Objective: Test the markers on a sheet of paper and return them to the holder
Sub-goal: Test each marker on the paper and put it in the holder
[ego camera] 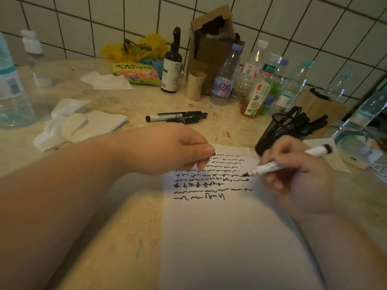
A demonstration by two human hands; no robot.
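White marker (282,163), pinched in curled right hand (297,176), tip at scribbled paper (219,227) on counter (125,237); left hand (167,149) pins sheet; draw lightly, then return to mesh holder (278,132).

The table (209,126) looks like polished stone, beige, mottled and faintly glossy. The sheet (219,237) on it is smooth matt white paper. The holder (272,132) at the right is black metal mesh. The far bottles (225,80) are clear glossy plastic, beside a brown cardboard box (211,49). The wall tiles (83,13) are glazed white, and the crumpled tissues (69,122) at the left look soft.
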